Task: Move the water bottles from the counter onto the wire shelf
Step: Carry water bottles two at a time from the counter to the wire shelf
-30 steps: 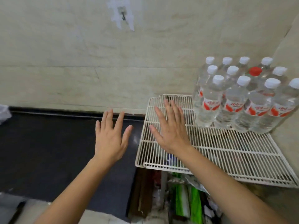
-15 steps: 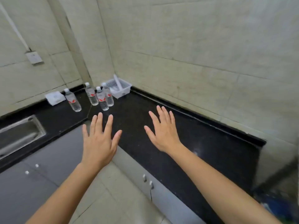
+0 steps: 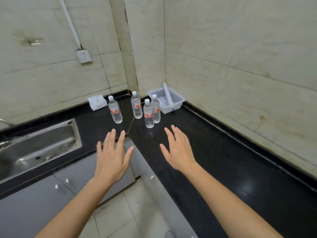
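Four water bottles (image 3: 148, 114) upright on black desk (image 3: 223, 160), caps up, long axes vertical; left hand (image 3: 111, 158), right hand (image 3: 178, 152), fingers straight, each grip empty

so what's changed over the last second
The view swung from the wire shelf to the counter corner, and the left hand and right hand now reach nearer the four water bottles. Nothing was grasped: both hands stayed open and empty, bottles unmoved.

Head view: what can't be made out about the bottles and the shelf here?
Wire shelf: outside the head view's frame.
Rear right bottle: label mostly hidden by the front bottle.
Label print: too small to read.
Sink: cut off by the left edge.
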